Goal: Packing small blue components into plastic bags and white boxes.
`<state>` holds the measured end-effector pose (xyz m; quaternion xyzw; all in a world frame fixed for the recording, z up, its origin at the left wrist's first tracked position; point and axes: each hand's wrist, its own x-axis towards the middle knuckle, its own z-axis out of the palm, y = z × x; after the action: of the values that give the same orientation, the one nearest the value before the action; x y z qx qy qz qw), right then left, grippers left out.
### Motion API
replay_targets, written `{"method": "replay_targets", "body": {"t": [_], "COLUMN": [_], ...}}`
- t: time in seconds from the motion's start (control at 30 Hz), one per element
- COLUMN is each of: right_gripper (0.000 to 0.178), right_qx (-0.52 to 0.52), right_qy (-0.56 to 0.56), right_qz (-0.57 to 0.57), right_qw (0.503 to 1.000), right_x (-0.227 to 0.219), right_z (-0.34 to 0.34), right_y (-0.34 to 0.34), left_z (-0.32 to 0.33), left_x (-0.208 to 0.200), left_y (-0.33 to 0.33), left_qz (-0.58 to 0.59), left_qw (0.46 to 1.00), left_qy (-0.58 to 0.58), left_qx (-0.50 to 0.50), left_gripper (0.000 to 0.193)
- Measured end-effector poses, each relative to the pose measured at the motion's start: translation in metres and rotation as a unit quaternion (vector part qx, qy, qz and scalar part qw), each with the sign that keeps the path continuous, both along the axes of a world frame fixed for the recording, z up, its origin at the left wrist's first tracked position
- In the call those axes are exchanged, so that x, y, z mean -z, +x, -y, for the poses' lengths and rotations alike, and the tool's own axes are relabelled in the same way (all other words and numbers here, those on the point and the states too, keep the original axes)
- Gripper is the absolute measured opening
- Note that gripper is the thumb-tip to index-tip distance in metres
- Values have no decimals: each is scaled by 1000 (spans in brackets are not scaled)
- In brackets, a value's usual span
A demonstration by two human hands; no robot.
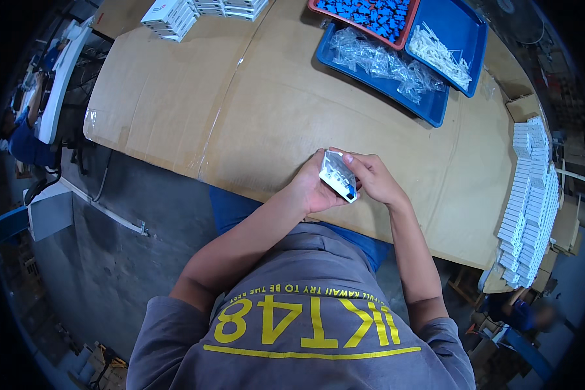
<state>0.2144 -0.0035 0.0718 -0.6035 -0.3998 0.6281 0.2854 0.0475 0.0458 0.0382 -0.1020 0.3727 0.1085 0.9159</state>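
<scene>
Close to the near edge of the cardboard-covered table, I hold a small flat white case (338,174) with a clear cover. Small white parts and a blue piece show inside it, toward its lower end. My left hand (309,184) cradles the case from the left and from below, fingers curled around it. My right hand (378,182) grips its right side, with the thumb laid over the upper edge. The right fingertips are partly hidden behind the case. The case is tilted, its clear face turned up.
Far right on the table (266,104), a red tray (357,30) holds small blue pieces. One blue tray (435,112) has clear plastic pieces; another blue tray (450,26) has white sticks. Stacked white boxes (526,201) line the right edge. More white boxes (169,18) stand far left.
</scene>
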Motion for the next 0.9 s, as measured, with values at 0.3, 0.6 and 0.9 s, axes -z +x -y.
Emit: {"method": "replay_targets", "body": {"t": [0.3, 0.6, 0.9], "right_gripper": [39, 53, 71], "right_qx": [-22, -26, -45], "right_qy": [66, 319, 397], "right_qz": [26, 172, 223], "right_qw": [997, 932, 889], "right_x": [10, -20, -18], "right_z": [0, 35, 48], "right_y": [-3, -17, -30], "left_z": [-2, 11, 26], "left_x": [10, -27, -56], "left_y": [-2, -8, -7], "left_qz": [39, -14, -53], "left_qw": [999, 983, 967], "left_qy": [6, 180, 245], "left_qx": [-5, -9, -37], "left_gripper": [56, 54, 58]}}
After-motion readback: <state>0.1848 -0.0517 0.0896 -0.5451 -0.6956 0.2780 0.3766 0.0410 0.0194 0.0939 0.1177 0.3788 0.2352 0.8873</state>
